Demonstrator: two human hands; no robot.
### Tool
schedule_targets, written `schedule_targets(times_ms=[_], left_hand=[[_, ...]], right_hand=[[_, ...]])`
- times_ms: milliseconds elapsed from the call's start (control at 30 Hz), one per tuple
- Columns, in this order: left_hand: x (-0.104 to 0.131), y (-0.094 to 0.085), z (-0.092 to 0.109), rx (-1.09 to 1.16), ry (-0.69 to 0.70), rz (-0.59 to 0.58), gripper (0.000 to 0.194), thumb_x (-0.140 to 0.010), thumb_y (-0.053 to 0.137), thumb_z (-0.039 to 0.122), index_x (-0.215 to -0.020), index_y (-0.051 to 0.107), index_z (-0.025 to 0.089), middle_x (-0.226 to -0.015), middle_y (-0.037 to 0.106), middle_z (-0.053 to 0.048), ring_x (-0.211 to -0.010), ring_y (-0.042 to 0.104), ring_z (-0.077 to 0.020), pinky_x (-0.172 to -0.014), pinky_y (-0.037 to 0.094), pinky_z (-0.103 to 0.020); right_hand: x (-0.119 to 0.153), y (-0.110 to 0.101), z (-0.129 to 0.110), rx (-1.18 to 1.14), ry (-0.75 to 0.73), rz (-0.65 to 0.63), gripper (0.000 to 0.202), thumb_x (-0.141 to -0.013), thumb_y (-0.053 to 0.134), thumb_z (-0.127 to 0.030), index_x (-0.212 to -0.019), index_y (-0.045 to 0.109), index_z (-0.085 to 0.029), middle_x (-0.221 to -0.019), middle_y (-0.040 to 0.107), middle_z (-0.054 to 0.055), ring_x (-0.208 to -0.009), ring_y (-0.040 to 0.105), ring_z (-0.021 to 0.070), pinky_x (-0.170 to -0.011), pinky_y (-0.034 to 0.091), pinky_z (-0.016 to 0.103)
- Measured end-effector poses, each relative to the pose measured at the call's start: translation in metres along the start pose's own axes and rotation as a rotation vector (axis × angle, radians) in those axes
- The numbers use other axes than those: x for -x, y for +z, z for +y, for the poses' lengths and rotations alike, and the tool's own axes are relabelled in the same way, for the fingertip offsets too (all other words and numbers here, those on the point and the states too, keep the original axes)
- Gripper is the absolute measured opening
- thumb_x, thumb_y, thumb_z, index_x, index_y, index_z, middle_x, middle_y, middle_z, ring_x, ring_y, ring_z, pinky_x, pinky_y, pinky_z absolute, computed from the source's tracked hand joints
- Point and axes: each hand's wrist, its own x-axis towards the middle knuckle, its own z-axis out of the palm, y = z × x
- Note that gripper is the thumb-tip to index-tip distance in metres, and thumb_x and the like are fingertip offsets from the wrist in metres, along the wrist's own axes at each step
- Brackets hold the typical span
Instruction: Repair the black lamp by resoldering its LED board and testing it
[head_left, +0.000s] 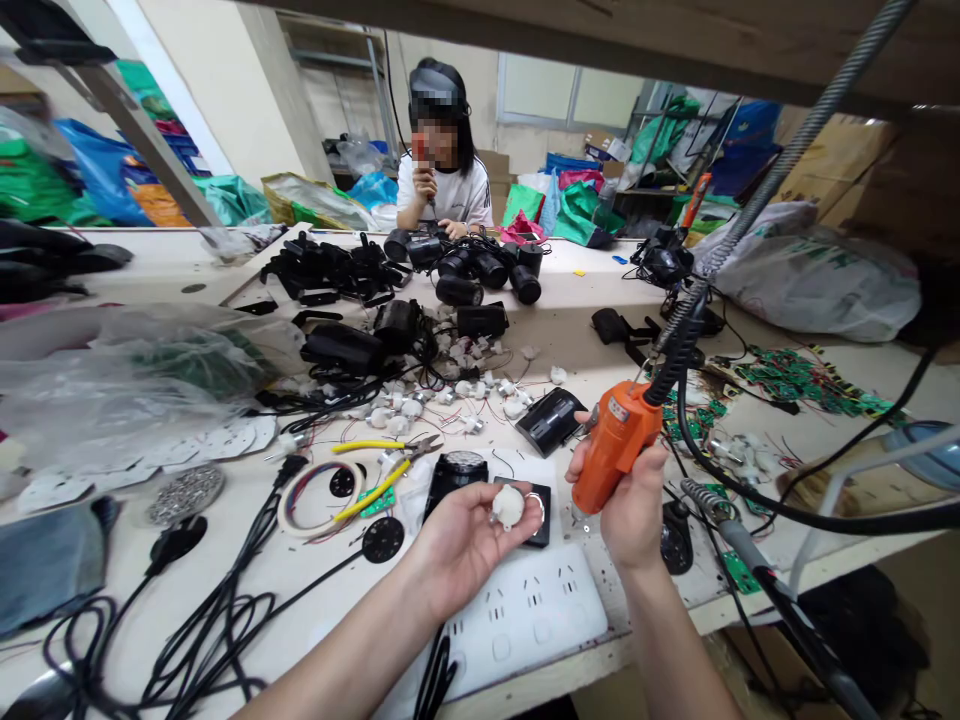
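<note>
My left hand (469,545) is turned palm up and holds a small round white plastic part (509,507) at its fingers. In my right hand (634,515) is an orange electric screwdriver (616,445), gripped round its body, with a black cord and a coiled spring leading up from it. The screwdriver's tip is hard to make out. Just beyond my left hand lie a black housing (454,472) and a black square piece (538,516), partly covered by my fingers. A curved black cover (551,421) rests between the hands, farther back.
A white power strip (532,620) lies under my left forearm. To the left are yellow-handled cutters (375,485), a tape roll (319,498) and black cables (217,610). Green circuit boards (806,380) and a soldering iron (780,590) are at right. A person (446,160) sits opposite.
</note>
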Motion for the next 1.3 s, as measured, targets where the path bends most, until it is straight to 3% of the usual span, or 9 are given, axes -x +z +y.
schedule_targets(times_ms=[200, 400, 500, 667, 800, 967, 1167, 1300], left_hand=[[0.003, -0.005, -0.001, -0.095, 0.04, -0.047, 0.018, -0.086, 0.046, 0.006, -0.087, 0.063, 0.001, -0.08, 0.068, -0.015, -0.072, 0.07, -0.0205, -0.073, 0.062, -0.03], [0.018, -0.021, -0.014, -0.404, 0.159, -0.135, 0.012, -0.084, 0.061, 0.01, -0.09, 0.069, 0.003, -0.086, 0.071, -0.015, -0.079, 0.069, -0.0182, -0.075, 0.059, -0.025], [0.018, -0.023, -0.017, -0.418, 0.161, -0.105, 0.02, -0.091, 0.054, 0.016, -0.097, 0.068, 0.003, -0.094, 0.072, -0.019, -0.086, 0.071, -0.0214, -0.078, 0.058, -0.028], [0.016, -0.027, -0.009, -0.419, 0.191, 0.004, 0.027, -0.088, 0.052, 0.01, -0.111, 0.064, 0.003, -0.101, 0.073, -0.02, -0.089, 0.071, -0.0224, -0.082, 0.057, -0.031], [0.018, -0.038, -0.001, -0.555, 0.269, 0.031, 0.027, -0.086, 0.053, 0.009, -0.108, 0.069, 0.008, -0.098, 0.075, -0.014, -0.083, 0.07, -0.0161, -0.077, 0.055, -0.024], [0.021, -0.047, 0.002, -0.676, 0.257, -0.009, 0.024, -0.082, 0.057, 0.009, -0.099, 0.072, 0.01, -0.105, 0.074, -0.014, -0.092, 0.07, -0.0188, -0.074, 0.055, -0.023], [0.025, -0.045, 0.01, -0.581, 0.305, -0.028, 0.018, -0.085, 0.058, 0.011, -0.096, 0.072, 0.009, -0.091, 0.075, -0.014, -0.08, 0.071, -0.0172, -0.079, 0.056, -0.025], [0.024, -0.046, 0.017, -0.388, 0.264, -0.024, 0.013, -0.085, 0.057, 0.008, -0.089, 0.07, 0.007, -0.082, 0.074, -0.014, -0.072, 0.071, -0.0177, -0.073, 0.058, -0.027]], right_hand=[[0.001, -0.003, 0.003, 0.01, -0.002, -0.032, 0.077, -0.085, 0.037, -0.085, -0.106, 0.062, -0.017, -0.065, 0.06, 0.001, -0.057, 0.056, 0.0184, -0.054, 0.045, 0.03], [-0.009, -0.001, 0.0, 0.018, -0.023, 0.074, 0.075, -0.083, 0.037, -0.087, -0.094, 0.063, -0.018, -0.066, 0.058, 0.001, -0.056, 0.052, 0.0176, -0.05, 0.041, 0.029], [-0.012, 0.007, -0.006, -0.036, -0.057, 0.108, 0.077, -0.079, 0.035, -0.09, -0.085, 0.063, -0.018, -0.06, 0.056, 0.0, -0.053, 0.05, 0.0169, -0.052, 0.041, 0.029], [-0.012, 0.019, -0.011, -0.057, -0.033, 0.04, 0.075, -0.079, 0.037, -0.09, -0.07, 0.061, -0.019, -0.058, 0.056, 0.002, -0.052, 0.052, 0.018, -0.049, 0.039, 0.029], [-0.018, 0.032, -0.007, -0.187, -0.049, 0.061, 0.075, -0.074, 0.042, -0.09, -0.09, 0.065, -0.021, -0.057, 0.056, 0.0, -0.045, 0.048, 0.0168, -0.041, 0.036, 0.027], [-0.039, 0.064, 0.017, -0.299, -0.037, 0.056, 0.079, -0.069, 0.038, -0.092, -0.095, 0.062, -0.021, -0.054, 0.052, -0.002, -0.044, 0.046, 0.0165, -0.041, 0.038, 0.026], [-0.055, 0.082, 0.053, -0.186, -0.022, 0.034, 0.072, -0.073, 0.036, -0.086, -0.089, 0.06, -0.02, -0.052, 0.051, -0.001, -0.043, 0.047, 0.0172, -0.042, 0.036, 0.029], [-0.048, 0.078, 0.033, -0.224, -0.005, 0.03, 0.074, -0.075, 0.033, -0.088, -0.09, 0.06, -0.021, -0.054, 0.051, -0.001, -0.042, 0.046, 0.0167, -0.041, 0.037, 0.028]])
